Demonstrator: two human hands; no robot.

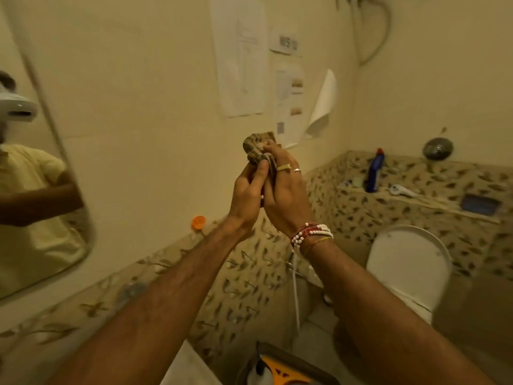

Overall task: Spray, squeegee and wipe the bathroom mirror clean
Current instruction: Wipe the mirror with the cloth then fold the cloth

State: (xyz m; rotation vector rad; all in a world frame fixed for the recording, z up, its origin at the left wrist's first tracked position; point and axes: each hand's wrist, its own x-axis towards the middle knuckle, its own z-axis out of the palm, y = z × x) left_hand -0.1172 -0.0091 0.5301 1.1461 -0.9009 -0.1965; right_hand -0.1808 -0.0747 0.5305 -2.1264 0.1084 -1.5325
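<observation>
Both my hands are raised in front of the cream wall, pressed together around a bunched brownish cloth (256, 147). My left hand (248, 194) grips its lower part, thumb up along the fabric. My right hand (284, 187), with two rings and beaded wristbands, closes on the cloth from the right. The mirror (41, 162) hangs at the far left, well apart from the hands, and reflects a person in a yellow shirt. At the bottom edge lies a yellow and black squeegee (280, 370).
Paper notices (241, 56) are stuck on the wall behind the hands. A white toilet (408, 262) stands at the right, with a blue bottle (375, 170) on the tiled ledge above it. An orange cap (198, 222) sits on the ledge along the left wall.
</observation>
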